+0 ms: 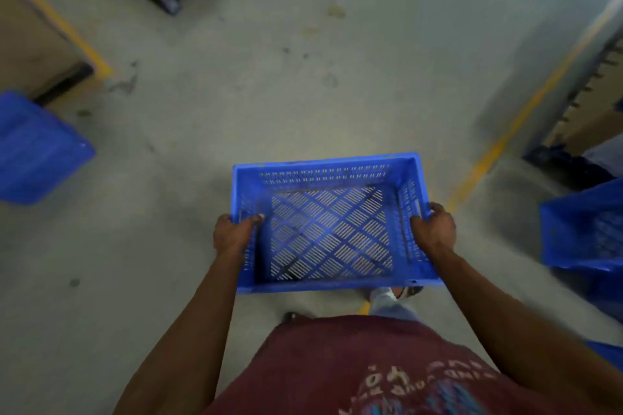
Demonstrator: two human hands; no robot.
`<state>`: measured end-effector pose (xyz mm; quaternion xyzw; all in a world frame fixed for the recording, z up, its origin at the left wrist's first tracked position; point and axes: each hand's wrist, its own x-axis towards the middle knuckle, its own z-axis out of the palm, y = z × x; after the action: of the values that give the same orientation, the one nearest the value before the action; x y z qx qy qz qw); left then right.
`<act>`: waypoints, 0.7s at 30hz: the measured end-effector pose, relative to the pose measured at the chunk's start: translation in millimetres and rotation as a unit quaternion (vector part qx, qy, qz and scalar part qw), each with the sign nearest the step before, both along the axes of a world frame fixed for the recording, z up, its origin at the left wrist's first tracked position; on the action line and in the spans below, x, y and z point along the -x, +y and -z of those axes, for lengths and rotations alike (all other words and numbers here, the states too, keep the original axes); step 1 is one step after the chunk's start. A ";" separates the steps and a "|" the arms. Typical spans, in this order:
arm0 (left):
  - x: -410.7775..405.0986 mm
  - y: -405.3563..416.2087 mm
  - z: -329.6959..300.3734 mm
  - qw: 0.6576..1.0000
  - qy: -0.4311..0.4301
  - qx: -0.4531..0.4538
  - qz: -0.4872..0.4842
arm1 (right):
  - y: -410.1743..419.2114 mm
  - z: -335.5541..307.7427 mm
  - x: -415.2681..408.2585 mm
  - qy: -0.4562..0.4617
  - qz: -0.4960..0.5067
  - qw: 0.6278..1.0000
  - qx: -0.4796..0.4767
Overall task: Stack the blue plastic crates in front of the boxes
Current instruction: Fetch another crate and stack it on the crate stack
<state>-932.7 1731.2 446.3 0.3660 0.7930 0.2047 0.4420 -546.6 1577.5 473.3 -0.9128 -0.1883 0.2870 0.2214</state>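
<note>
Above the concrete floor (236, 84), both hands — left hand (234, 236), right hand (433, 229) — grip an empty blue perforated crate (330, 232); another blue crate (37, 148) sits at nine o'clock.

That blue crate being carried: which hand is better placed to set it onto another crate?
Likely the left hand: both grip the carried crate, but the upside-down crate by the boxes lies left.

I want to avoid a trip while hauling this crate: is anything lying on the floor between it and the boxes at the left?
Nothing visible does. Both hands, left hand and right hand, grip the carried crate; the concrete floor toward the cardboard boxes shows only stains. Another blue crate sits beside those boxes.
</note>
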 end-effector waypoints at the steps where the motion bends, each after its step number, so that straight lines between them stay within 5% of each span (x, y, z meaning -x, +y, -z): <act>1: 30.7 -1.8 -6.0 1.000 0.003 -0.009 -0.024 | 17.0 -7.6 26.0 0.009 -0.013 1.000 -0.012; 8: 202.3 -28.1 -68.5 0.979 0.085 -0.001 -0.183 | 124.9 -52.7 211.7 0.047 -0.152 0.985 -0.069; 21: 488.4 40.7 -87.6 0.913 0.028 -0.062 -0.401 | 357.4 -44.4 512.4 0.066 -0.359 0.923 -0.120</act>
<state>-1421.1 1771.9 533.8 0.0491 0.8706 0.4037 0.2769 -1059.0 1935.0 517.7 -0.7300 -0.5209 0.3821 0.2231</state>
